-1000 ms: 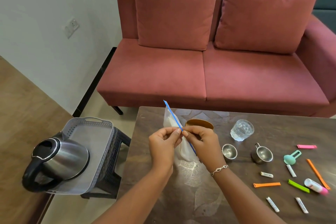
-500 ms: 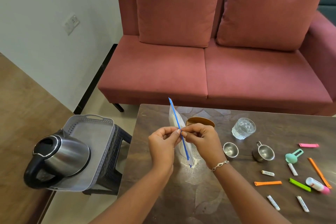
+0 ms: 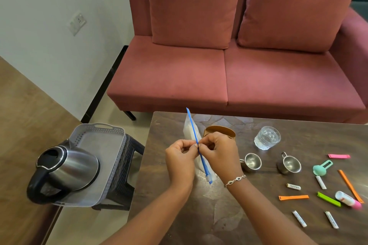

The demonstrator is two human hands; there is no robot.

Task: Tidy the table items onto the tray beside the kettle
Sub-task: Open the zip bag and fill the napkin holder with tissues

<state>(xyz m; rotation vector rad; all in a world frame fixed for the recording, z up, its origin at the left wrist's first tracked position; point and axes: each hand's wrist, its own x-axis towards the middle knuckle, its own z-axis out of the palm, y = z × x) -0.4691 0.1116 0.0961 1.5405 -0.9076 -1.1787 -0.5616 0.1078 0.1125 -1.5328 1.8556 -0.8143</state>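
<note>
Two hands met over the dark wooden table (image 3: pixel 169 165): the left hand (image 3: pixel 180 162) and the right hand (image 3: pixel 220 153) both pinched the blue zip strip of one clear plastic bag (image 3: pixel 190 131), fingertips pressed together on it, and the bag stood upright on the tabletop in front of one brown round container (image 3: pixel 220 131). One clear faceted glass (image 3: pixel 267 137) sat to the right, then two small steel measuring cups (image 3: pixel 252 162) (image 3: pixel 289 165), apart from each other. Four white sachets (image 3: pixel 293 186) (image 3: pixel 321 182) (image 3: pixel 299 218) (image 3: pixel 331 219) lay scattered near the right edge. Clips counted out as two orange (image 3: pixel 293 197) (image 3: pixel 350 186), one green (image 3: pixel 328 199), one pink (image 3: pixel 339 156), plus one teal scoop clip (image 3: pixel 321 169) and one white tube with a pink cap (image 3: pixel 347 199). Off the table's left edge, one grey perforated plastic tray (image 3: pixel 99 133) rested on a dark stool (image 3: pixel 124 183), with one steel kettle (image 3: pixel 65 173) on its near end.
</note>
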